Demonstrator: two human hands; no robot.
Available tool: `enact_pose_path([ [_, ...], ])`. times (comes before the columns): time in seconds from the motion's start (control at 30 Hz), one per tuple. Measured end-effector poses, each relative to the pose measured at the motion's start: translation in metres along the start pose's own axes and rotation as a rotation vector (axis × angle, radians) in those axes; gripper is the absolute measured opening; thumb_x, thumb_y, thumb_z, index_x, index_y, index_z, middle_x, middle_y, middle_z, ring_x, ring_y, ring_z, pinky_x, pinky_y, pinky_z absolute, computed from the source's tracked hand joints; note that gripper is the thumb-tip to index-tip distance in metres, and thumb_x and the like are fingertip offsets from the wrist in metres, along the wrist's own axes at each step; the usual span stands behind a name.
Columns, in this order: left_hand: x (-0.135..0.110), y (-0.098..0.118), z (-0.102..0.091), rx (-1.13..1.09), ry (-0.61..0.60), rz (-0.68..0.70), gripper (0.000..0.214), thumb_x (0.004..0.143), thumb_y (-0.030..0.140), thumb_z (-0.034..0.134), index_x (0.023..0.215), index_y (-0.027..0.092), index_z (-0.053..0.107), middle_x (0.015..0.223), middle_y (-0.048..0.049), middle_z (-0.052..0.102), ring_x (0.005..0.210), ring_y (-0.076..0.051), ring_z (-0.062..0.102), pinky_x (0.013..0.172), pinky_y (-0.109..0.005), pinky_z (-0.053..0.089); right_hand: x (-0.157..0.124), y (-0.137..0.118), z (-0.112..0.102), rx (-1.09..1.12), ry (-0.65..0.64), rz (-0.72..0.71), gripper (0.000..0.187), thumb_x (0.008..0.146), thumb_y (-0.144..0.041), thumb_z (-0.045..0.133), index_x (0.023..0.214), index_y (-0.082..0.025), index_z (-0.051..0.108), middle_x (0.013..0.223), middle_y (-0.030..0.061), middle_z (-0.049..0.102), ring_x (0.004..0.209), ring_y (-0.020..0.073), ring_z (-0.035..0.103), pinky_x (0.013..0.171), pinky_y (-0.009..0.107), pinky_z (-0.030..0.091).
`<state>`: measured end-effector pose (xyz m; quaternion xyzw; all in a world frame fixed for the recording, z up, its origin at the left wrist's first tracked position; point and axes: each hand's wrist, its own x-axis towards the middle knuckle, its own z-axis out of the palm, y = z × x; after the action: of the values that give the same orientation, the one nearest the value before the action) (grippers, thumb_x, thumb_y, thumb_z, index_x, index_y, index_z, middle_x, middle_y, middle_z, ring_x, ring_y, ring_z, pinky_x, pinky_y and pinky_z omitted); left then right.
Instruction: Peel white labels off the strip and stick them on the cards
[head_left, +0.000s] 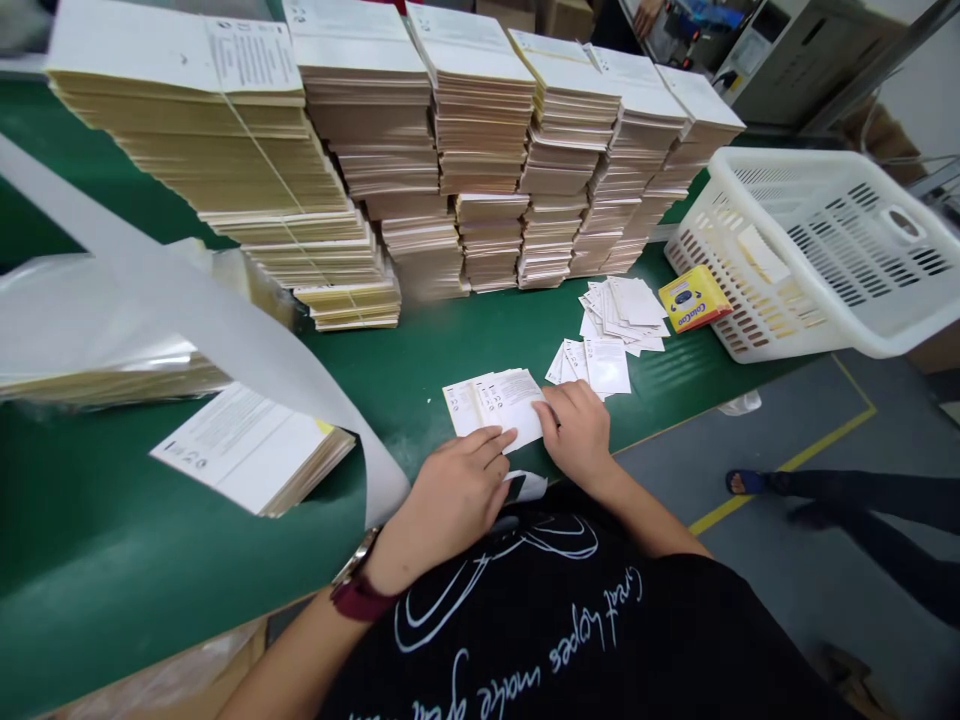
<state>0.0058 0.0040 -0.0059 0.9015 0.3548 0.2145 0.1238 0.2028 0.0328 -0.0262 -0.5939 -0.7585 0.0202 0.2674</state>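
Near the middle of the frame, the right hand [579, 430] is clamping its fingers on the printed cards [514, 398] by their right edge, while the left hand [457, 490] is resting over their lower edge — whether its fingers are gripping, I cannot tell — above the worktop [450, 342].

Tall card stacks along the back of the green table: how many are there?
6, side by side from left to right: leftmost stack, second stack, third stack, fourth stack, fifth stack and rightmost stack, nearest the white basket. More may be hidden behind them.
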Motion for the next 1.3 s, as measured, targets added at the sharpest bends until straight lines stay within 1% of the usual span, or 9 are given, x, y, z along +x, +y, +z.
enact_pose_path([
  [0.23,0.0,0.001,0.001,0.003,0.025,-0.001,0.015,0.087,0.016,0.053,0.085,0.013,0.067,0.117,-0.0095,0.07,0.109,-0.025,0.064,0.087,-0.042,0.059,0.001,0.029,-0.018,0.195,0.129,0.122,0.021,0.095,-0.032,0.047,0.085,-0.019,0.062,0.077,0.0041,0.063,0.073,0.0188,0.056,0.07,0.031,0.043],
  [0.53,-0.001,-0.001,-0.003,-0.132,0.186,-0.023,0.016,0.089,0.018,0.051,0.079,0.015,0.063,0.097,-0.0086,0.073,0.094,-0.021,0.065,0.078,-0.039,0.058,0.015,0.089,-0.029,-0.257,0.112,0.324,0.017,0.085,-0.034,0.056,0.078,-0.019,0.056,0.076,0.0075,0.062,0.082,0.0253,0.051,0.082,0.042,0.035],
  [0.67,0.002,0.001,-0.007,-0.257,0.297,-0.112,0.022,0.092,0.018,0.047,0.077,0.016,0.062,0.084,-0.0064,0.071,0.082,-0.017,0.065,0.073,-0.032,0.055,0.004,0.062,-0.039,-0.001,0.153,0.258,0.023,0.082,-0.039,0.063,0.091,-0.019,0.057,0.092,0.0093,0.064,0.093,0.0265,0.054,0.087,0.045,0.039],
  [0.8,0.003,0.005,-0.005,-0.369,0.315,-0.257,0.028,0.094,0.02,0.043,0.074,0.016,0.063,0.071,-0.0031,0.068,0.068,-0.014,0.064,0.064,-0.027,0.051,-0.017,0.015,-0.046,0.718,-0.246,0.0,0.031,0.085,-0.033,0.066,0.114,-0.024,0.058,0.098,0.0036,0.069,0.095,0.019,0.063,0.088,0.037,0.048],
  [0.87,0.002,0.007,-0.001,-0.362,0.321,-0.321,0.028,0.094,0.021,0.043,0.073,0.016,0.062,0.07,-0.0029,0.067,0.066,-0.014,0.063,0.062,-0.027,0.05,-0.024,-0.001,-0.042,0.892,-0.281,0.0,0.019,0.087,-0.028,0.064,0.106,-0.024,0.062,0.091,0.002,0.068,0.087,0.0163,0.063,0.08,0.033,0.051],
  [1.0,-0.005,0.009,0.002,-0.179,0.374,-0.375,0.023,0.088,0.017,0.051,0.109,0.018,0.061,0.101,-0.0082,0.069,0.09,-0.019,0.064,0.08,-0.035,0.054,-0.028,-0.01,-0.032,0.987,-0.249,0.069,0.006,0.087,-0.026,0.063,0.089,-0.022,0.066,0.082,0.002,0.066,0.08,0.0157,0.062,0.073,0.032,0.051],
  [1.1,-0.008,0.011,-0.002,-0.018,0.358,-0.131,0.044,0.083,0.008,0.053,0.124,0.022,0.054,0.121,-0.0105,0.063,0.112,-0.025,0.056,0.093,-0.044,0.049,-0.026,-0.008,-0.031,1.003,-0.309,0.059,0.011,0.088,-0.026,0.062,0.097,-0.023,0.067,0.085,0.0023,0.067,0.078,0.0152,0.062,0.073,0.032,0.052],
  [1.2,-0.006,0.012,-0.005,0.027,0.355,0.023,0.032,0.081,0.005,0.051,0.109,0.018,0.061,0.103,-0.009,0.068,0.103,-0.024,0.057,0.084,-0.041,0.05,-0.026,-0.009,-0.032,1.021,-0.313,0.007,0.014,0.089,-0.026,0.06,0.101,-0.023,0.068,0.086,0.0029,0.067,0.079,0.0158,0.062,0.072,0.033,0.052],
  [1.3,-0.003,0.013,-0.003,0.006,0.315,-0.041,0.021,0.081,0.007,0.048,0.091,0.016,0.064,0.079,-0.0053,0.066,0.081,-0.019,0.057,0.071,-0.035,0.047,-0.028,-0.011,-0.032,0.918,-0.242,-0.043,0.01,0.089,-0.026,0.059,0.093,-0.024,0.068,0.082,0.003,0.066,0.079,0.0177,0.061,0.073,0.036,0.051],
])
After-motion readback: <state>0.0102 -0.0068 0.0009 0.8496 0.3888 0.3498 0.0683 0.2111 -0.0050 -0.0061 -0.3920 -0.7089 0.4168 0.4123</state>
